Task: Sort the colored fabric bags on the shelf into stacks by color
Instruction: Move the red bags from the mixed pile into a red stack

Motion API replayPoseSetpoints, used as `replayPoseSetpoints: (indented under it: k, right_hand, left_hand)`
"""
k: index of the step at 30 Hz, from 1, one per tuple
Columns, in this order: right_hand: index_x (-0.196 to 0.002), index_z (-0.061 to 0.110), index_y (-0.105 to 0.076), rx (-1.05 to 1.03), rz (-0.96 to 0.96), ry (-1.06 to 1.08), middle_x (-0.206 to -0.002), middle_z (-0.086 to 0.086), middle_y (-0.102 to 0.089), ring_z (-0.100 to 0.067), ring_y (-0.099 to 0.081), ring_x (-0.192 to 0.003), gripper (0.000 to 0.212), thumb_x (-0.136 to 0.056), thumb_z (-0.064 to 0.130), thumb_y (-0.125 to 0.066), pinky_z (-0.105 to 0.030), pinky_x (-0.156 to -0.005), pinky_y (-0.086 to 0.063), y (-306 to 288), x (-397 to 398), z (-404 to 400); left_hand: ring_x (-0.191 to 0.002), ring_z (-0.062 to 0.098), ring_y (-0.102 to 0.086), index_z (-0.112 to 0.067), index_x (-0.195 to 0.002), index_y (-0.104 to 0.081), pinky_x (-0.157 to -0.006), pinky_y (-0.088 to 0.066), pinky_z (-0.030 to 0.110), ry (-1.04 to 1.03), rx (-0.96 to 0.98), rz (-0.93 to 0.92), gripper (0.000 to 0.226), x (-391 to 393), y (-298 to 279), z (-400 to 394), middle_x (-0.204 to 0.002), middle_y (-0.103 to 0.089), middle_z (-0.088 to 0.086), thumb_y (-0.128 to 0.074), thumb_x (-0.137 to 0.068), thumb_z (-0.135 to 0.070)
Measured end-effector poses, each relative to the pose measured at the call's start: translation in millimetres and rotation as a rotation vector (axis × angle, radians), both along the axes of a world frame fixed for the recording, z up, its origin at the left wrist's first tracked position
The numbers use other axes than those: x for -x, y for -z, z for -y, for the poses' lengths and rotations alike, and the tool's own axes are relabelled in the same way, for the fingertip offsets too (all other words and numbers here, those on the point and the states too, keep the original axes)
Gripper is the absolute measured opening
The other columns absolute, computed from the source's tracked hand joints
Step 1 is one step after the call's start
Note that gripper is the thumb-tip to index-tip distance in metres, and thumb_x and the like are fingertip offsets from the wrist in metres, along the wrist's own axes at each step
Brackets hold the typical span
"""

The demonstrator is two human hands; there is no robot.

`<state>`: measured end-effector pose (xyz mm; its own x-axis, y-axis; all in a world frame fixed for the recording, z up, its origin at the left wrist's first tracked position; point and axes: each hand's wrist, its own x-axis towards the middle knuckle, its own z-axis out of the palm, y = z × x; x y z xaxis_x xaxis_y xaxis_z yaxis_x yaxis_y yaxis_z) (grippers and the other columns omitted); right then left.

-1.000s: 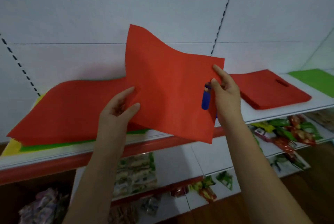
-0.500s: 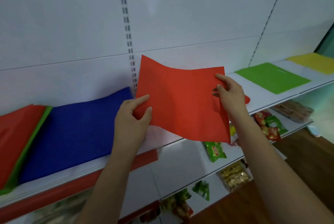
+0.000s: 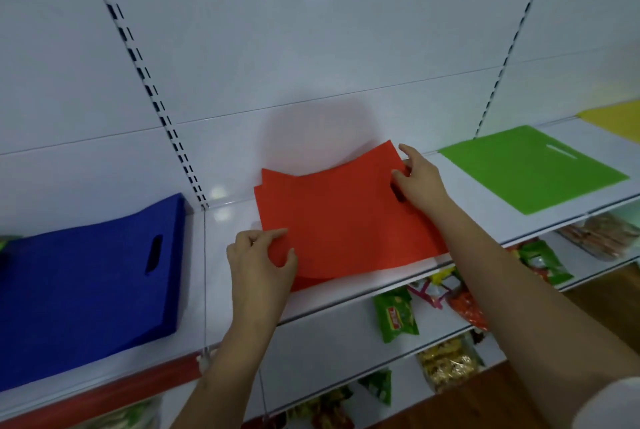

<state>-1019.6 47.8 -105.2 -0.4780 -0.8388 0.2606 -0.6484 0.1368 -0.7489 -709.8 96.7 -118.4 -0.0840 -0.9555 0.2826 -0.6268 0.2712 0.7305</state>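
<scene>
Red bag (image 3: 349,217): being held at frame centre, sagging over the red stack (image 3: 308,281) on the shelf (image 3: 228,217).
Left hand (image 3: 259,262): lower left corner being pinched between thumb and curled fingers.
Right hand (image 3: 417,179): right edge being gripped beside the handle slot.
Blue stack (image 3: 86,276): being kept at left.
Green bag (image 3: 530,165): lying flat, upper right.
Yellow bag (image 3: 616,120): far right edge.

A red bag (image 3: 346,220) sags over the red stack, perhaps touching, between blue stack (image 3: 86,283) and green bag (image 3: 530,168).
</scene>
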Motion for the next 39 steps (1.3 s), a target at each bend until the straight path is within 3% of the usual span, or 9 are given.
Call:
replayPoseSetpoints:
  k: [6, 10, 14, 19, 22, 25, 28, 32, 39]
  right_hand:
    - [-0.147, 0.015, -0.043, -0.128, -0.059, 0.005, -0.132, -0.014, -0.062, -0.030, -0.057, -0.121, 0.055, -0.094, 0.015, -0.059, -0.030, -0.097, -0.040, 11, 11, 24]
    - [-0.142, 0.006, -0.049, -0.233, -0.174, -0.014, -0.135, -0.018, -0.059, -0.032, -0.054, -0.125, 0.049, -0.095, 0.019, -0.058, -0.034, -0.101, -0.039, 12, 16, 38]
    - [-0.133, 0.003, -0.054, -0.294, -0.179, -0.035, -0.120, -0.023, -0.066, -0.034, -0.060, -0.114, 0.041, -0.100, 0.026, -0.051, -0.034, -0.093, -0.043, 7, 10, 46]
    - [-0.132, 0.003, -0.053, -0.106, -0.309, 0.042, -0.129, -0.021, -0.059, -0.039, -0.051, -0.119, 0.042, -0.099, 0.029, -0.048, -0.045, -0.096, -0.043, -8, -26, 47]
    - [-0.132, 0.008, -0.057, 0.139, -0.332, -0.027, -0.129, -0.014, -0.061, -0.034, -0.054, -0.117, 0.041, -0.100, 0.031, -0.047, -0.043, -0.095, -0.045, -26, -71, 49]
    - [-0.134, 0.011, -0.056, 0.253, -0.266, -0.174, -0.134, -0.008, -0.059, -0.027, -0.052, -0.122, 0.041, -0.101, 0.034, -0.046, -0.037, -0.101, -0.040, -41, -121, 53]
    - [-0.137, 0.013, -0.053, 0.259, -0.217, -0.313, -0.139, -0.005, -0.056, -0.024, -0.049, -0.127, 0.044, -0.102, 0.038, -0.045, -0.033, -0.105, -0.036, -51, -171, 58]
    - [-0.142, 0.013, -0.049, 0.213, -0.196, -0.472, -0.144, -0.005, -0.052, -0.024, -0.046, -0.132, 0.051, -0.103, 0.044, -0.040, -0.036, -0.110, -0.034, -54, -234, 60]
    - [-0.145, 0.012, -0.046, 0.198, -0.131, -0.620, -0.148, -0.005, -0.048, -0.021, -0.043, -0.136, 0.055, -0.102, 0.047, -0.042, -0.035, -0.115, -0.031, -64, -362, 49]
  left_hand:
    - [-0.143, 0.019, -0.029, -0.014, -0.148, -0.041, -0.107, -0.027, 0.020, -0.020, -0.187, -0.028, 0.059, 17, 3, 8, -0.157, -0.025, 0.008, -0.063, -0.093, -0.021]
    - [-0.149, 0.023, -0.020, -0.006, -0.150, -0.036, -0.111, -0.013, 0.017, -0.009, -0.266, 0.009, 0.060, 29, 7, 9, -0.163, -0.014, 0.014, -0.058, -0.097, -0.021]
    - [-0.151, 0.022, -0.016, -0.007, -0.151, -0.034, -0.110, -0.011, 0.016, -0.010, -0.292, 0.035, 0.061, 31, 10, 11, -0.164, -0.010, 0.012, -0.057, -0.097, -0.024]
    - [-0.150, 0.018, -0.018, -0.019, -0.155, -0.029, -0.117, -0.023, 0.028, -0.029, -0.217, 0.029, 0.064, 22, 6, 11, -0.165, -0.012, 0.004, -0.054, -0.098, -0.037]
    - [-0.147, 0.011, -0.023, -0.026, -0.154, -0.031, -0.110, -0.022, 0.019, -0.029, -0.130, 0.024, 0.061, 12, -2, 10, -0.162, -0.019, -0.003, -0.052, -0.099, -0.041]
    - [-0.132, -0.006, -0.034, -0.030, -0.150, -0.036, -0.110, -0.027, 0.015, 0.001, -0.051, -0.039, 0.056, -5, -11, 3, -0.147, -0.037, -0.020, -0.052, -0.099, -0.043]
    - [-0.118, -0.016, -0.042, -0.035, -0.147, -0.039, -0.108, -0.038, 0.019, -0.028, -0.035, -0.120, 0.051, -34, -16, -9, -0.126, -0.038, -0.041, -0.051, -0.098, -0.045]
    - [-0.121, -0.012, -0.044, -0.035, -0.145, -0.040, -0.103, -0.038, 0.014, -0.118, 0.014, -0.135, 0.048, -90, -24, -26, -0.133, -0.044, -0.029, -0.049, -0.099, -0.045]
    - [-0.123, 0.002, -0.054, -0.028, -0.139, -0.052, -0.102, -0.047, 0.026, -0.125, 0.148, -0.316, 0.039, -213, -38, -44, -0.130, -0.058, -0.018, -0.047, -0.102, -0.040]
